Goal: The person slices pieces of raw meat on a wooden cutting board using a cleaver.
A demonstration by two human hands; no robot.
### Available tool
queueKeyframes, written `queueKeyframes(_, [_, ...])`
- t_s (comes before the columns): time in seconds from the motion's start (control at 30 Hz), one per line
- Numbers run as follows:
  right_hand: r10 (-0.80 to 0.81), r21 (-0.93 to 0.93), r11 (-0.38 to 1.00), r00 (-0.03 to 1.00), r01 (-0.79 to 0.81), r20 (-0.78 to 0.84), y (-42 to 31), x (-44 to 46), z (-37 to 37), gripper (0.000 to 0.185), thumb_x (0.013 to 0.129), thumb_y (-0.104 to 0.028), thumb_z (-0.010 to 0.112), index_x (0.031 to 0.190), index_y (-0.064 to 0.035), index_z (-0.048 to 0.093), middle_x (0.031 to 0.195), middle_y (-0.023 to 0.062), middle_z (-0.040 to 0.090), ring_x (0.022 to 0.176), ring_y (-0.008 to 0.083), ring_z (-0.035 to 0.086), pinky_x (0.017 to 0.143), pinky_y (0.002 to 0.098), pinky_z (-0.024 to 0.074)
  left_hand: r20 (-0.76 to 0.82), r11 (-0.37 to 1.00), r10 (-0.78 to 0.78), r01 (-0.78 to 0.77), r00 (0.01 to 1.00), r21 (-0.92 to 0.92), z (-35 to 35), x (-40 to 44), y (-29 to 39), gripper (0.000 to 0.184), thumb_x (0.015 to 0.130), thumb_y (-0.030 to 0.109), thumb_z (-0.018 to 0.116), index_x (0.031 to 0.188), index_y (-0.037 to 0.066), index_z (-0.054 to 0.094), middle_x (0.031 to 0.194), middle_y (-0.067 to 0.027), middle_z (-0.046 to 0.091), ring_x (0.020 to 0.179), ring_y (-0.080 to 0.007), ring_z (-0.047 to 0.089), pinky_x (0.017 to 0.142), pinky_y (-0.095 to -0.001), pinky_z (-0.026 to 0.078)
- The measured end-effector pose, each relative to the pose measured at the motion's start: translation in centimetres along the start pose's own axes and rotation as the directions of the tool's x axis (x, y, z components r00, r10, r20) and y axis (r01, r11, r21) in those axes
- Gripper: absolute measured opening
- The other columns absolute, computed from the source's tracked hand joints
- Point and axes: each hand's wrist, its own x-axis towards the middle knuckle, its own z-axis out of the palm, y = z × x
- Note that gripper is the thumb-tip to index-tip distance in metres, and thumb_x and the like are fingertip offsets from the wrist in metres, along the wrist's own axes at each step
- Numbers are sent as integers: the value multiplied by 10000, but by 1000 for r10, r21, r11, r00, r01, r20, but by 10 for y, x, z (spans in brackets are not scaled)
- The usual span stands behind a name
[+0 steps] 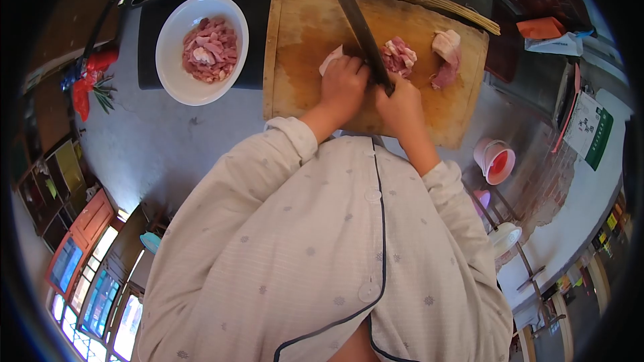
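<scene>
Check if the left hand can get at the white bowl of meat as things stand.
Likely yes: the left hand is on a meat piece, but nothing visible blocks its way across the cutting board to the white bowl.

Long dark-bladed knife (364, 35): slants over thick wooden cutting board (302, 30), far end leaning left. Pale pink piece of raw meat (329, 59), mostly covered, left of blade. Loose heap of cut pink-and-white raw meat (400, 58) just right of blade. Larger raw piece with pale upper end (448, 58) farther right, apart from heap. White bowl (169, 53) left of board, small pink meat pieces (211, 51) heaped inside.
</scene>
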Motion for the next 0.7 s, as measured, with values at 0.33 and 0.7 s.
queueKeyframes(0.33, [33, 91, 995, 999, -30, -26, 24, -34, -40, 346, 811, -151, 607, 1107, 17, 669, 910, 253, 687, 859, 368, 688, 772, 391, 522, -58, 996, 85, -85, 995, 2, -5, 5, 1, 74, 698, 86, 644, 772, 89, 638, 818, -73, 582, 819, -264, 568, 725, -399, 430])
queueKeyframes(0.7, [-70, -113, 991, 998, 69, -4, 31, -28, -2, 284, 802, -153, 596, 1022, 17, 656, 893, 277, 666, 909, 442, 642, 795, 503, 510, -10, 987, 123, -122, 992, 108, -3, 0, -1, 117, 734, 124, 604, 818, 62, 656, 819, -81, 586, 828, -275, 565, 754, -401, 438])
